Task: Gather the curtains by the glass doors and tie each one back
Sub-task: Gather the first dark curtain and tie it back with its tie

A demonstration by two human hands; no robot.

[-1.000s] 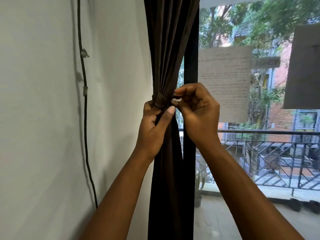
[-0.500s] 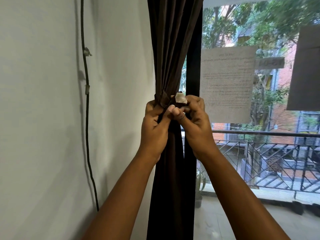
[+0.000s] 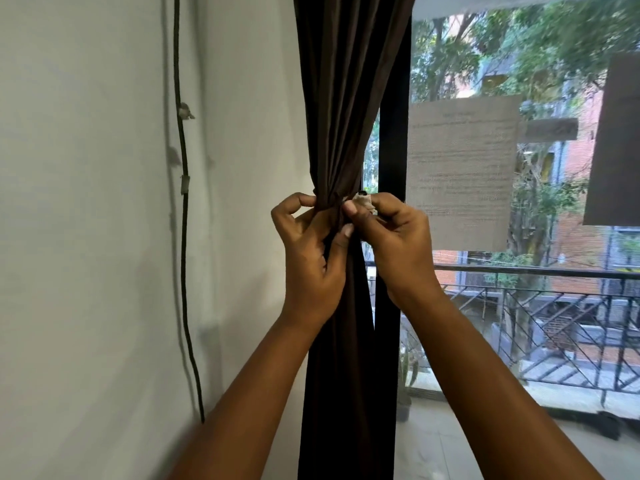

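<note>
A dark brown curtain (image 3: 346, 98) hangs gathered into a narrow bundle beside the black door frame (image 3: 394, 150). A matching tie-back band (image 3: 329, 199) wraps the bundle at its narrowest point. My left hand (image 3: 311, 258) grips the curtain and band from the left, thumb pressed on the front. My right hand (image 3: 394, 244) pinches the band's end on the right, where a small pale patch (image 3: 363, 199) shows between its fingers. How the band's ends join is hidden by my fingers.
A white wall (image 3: 86, 237) stands left, with a thin dark cable (image 3: 183, 254) clipped down it. Right of the frame is the glass door (image 3: 519, 306) with a paper sheet (image 3: 460, 168) taped on it; a balcony railing (image 3: 554, 313) lies outside.
Both hands have dropped slightly and closed together on the band. The right hand turned from above the band to its side, and the pale end patch is now pinched between its fingers.
</note>
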